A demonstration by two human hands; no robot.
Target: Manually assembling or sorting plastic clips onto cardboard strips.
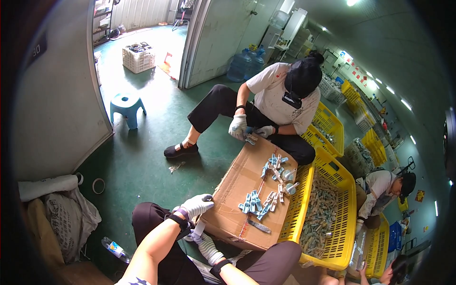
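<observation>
Left hand (198,204) was laid spread on the cardboard box (240,185) edge to steady it, while right hand (205,245) was closed on a white strip (198,229) just below.

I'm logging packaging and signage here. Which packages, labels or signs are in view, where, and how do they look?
Cardboard box: brown, flat, between the two seated people, small blue parts on it.
Water jugs: blue, round, by the doorway.
Wall signs: small, red, far right wall.
Bottle: clear, blue label, on the floor.
</observation>
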